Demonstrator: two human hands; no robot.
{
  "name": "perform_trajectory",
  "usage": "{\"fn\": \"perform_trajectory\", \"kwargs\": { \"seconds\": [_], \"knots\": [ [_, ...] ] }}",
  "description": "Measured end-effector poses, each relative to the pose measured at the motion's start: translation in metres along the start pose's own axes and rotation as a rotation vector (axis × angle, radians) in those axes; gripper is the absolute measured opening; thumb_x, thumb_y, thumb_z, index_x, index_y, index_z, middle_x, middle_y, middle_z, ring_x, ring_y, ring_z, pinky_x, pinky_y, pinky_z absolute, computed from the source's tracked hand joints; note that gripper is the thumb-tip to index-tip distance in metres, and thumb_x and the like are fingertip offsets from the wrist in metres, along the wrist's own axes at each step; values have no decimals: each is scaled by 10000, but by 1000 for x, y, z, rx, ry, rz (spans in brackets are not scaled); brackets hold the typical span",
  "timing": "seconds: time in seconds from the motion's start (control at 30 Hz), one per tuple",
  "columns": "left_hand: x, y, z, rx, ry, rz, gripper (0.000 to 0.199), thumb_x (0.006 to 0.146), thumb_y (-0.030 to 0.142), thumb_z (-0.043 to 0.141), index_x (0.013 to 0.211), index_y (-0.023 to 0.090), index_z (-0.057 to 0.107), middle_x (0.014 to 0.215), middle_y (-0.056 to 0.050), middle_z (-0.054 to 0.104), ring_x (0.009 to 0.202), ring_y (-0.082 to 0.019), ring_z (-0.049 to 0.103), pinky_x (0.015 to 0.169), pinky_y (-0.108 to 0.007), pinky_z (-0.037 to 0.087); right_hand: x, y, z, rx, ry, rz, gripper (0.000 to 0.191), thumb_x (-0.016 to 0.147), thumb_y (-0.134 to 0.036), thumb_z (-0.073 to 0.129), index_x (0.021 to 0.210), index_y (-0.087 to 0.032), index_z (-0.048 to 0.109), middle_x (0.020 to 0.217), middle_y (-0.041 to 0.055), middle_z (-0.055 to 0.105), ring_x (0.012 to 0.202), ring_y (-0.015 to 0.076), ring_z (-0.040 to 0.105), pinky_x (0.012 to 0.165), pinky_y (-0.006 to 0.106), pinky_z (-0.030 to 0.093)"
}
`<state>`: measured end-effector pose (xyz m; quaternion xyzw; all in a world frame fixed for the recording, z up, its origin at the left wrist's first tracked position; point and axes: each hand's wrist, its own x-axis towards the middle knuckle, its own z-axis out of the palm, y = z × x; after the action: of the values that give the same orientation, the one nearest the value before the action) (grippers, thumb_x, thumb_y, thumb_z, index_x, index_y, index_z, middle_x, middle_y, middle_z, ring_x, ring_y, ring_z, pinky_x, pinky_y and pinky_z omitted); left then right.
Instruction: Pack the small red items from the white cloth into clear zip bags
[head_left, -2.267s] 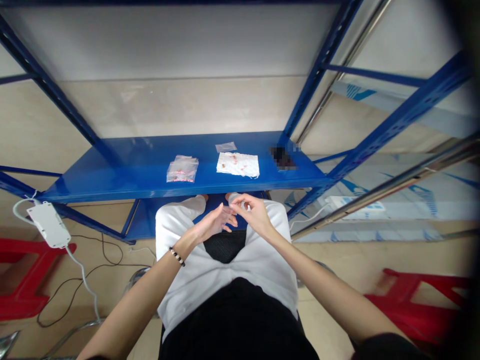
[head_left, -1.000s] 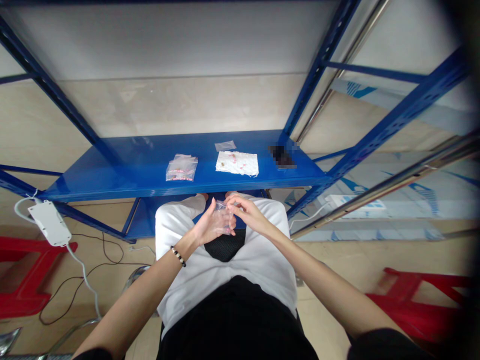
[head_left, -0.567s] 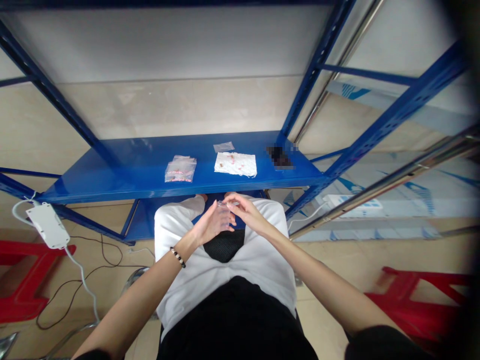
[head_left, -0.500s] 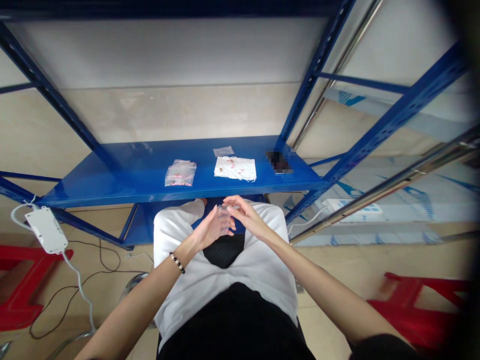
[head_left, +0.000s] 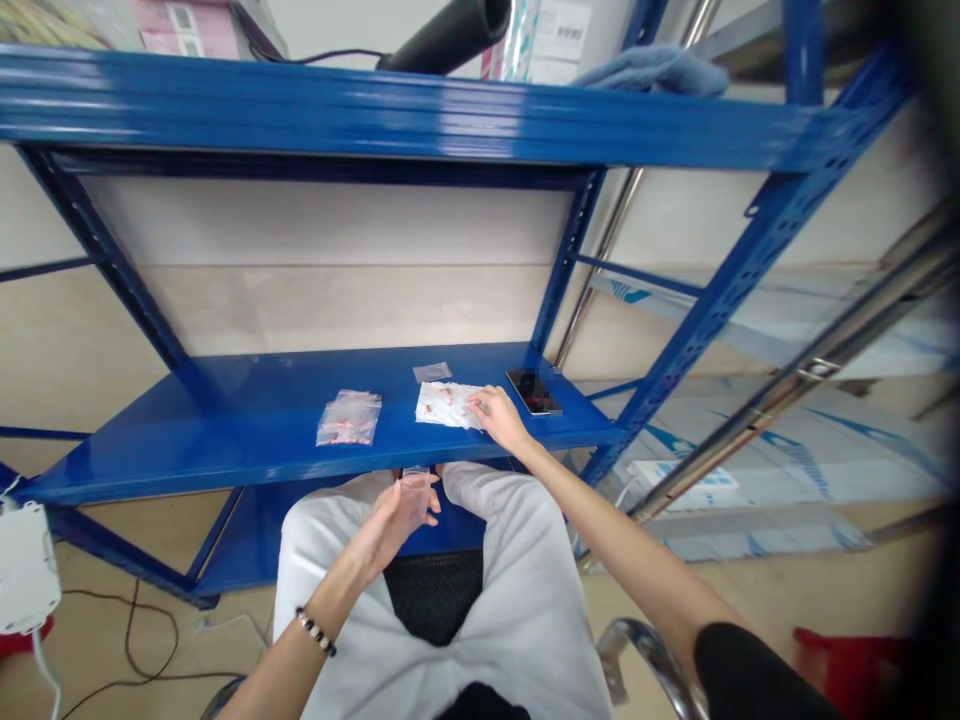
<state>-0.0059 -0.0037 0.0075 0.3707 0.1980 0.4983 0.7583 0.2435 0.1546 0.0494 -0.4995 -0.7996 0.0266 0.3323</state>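
My left hand (head_left: 405, 512) holds a small clear plastic bag (head_left: 415, 480) above my lap, in front of the shelf edge. Over the right part of a white crumpled paper (head_left: 442, 405) is my right hand (head_left: 496, 415), its fingertips together at the paper; what they grip, if anything, is too small to tell. Small reddish and brown pieces lie on this paper. To its left rests a pile of clear bags (head_left: 349, 418) with small red items inside. A flat clear bag (head_left: 432, 372) lies just behind the paper.
A dark phone (head_left: 533, 392) lies on the blue shelf (head_left: 247, 410), right of the paper. Overhead, the upper shelf beam (head_left: 300, 105) spans the view, with boxes, a black tube and a blue cloth (head_left: 652, 70) above it. A white power box (head_left: 26, 568) hangs at left.
My right hand has left the bag by my left hand and reached forward to the paper. The view has tilted up, so the upper shelf now shows.
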Motion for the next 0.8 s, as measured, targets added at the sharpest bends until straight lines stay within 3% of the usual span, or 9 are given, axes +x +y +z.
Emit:
{"fn": "perform_trajectory", "kwargs": {
  "seconds": [0.13, 0.53, 0.7, 0.8],
  "knots": [
    [0, -5, 2, 69, -71, 10, 587, 823, 581, 622, 1140, 89, 669, 934, -160, 637, 888, -246, 594, 781, -361, 483, 10, 7, 11, -128, -101, -20, 118, 845, -166, 624, 851, -186, 741, 898, 80, 653, 884, 209, 522, 854, 320, 392],
    [-4, -5, -2, -158, -61, -71, 579, 816, 594, 626, 1146, 118, 649, 982, -126, 627, 952, -234, 588, 820, -359, 479, 14, 16, 31, -180, -57, 73, 196, 855, -121, 516, 855, -147, 710, 956, 113, 668, 881, 227, 507, 842, 327, 378],
    [-3, -1, -1, -191, -36, -118, 581, 869, 605, 539, 1142, 104, 651, 942, -121, 635, 909, -218, 604, 802, -344, 484, 19, 16, 24, -127, 21, 123, 180, 836, -124, 514, 825, -146, 692, 909, 122, 669, 884, 247, 532, 850, 350, 395],
    [-4, -3, 0, -164, -31, -156, 563, 890, 595, 511, 1137, 109, 651, 930, -123, 643, 902, -217, 612, 793, -338, 479, 17, 1, 14, -8, 133, 157, 149, 828, -160, 538, 838, -155, 686, 892, 109, 677, 854, 243, 557, 836, 362, 413]
  ]
}}
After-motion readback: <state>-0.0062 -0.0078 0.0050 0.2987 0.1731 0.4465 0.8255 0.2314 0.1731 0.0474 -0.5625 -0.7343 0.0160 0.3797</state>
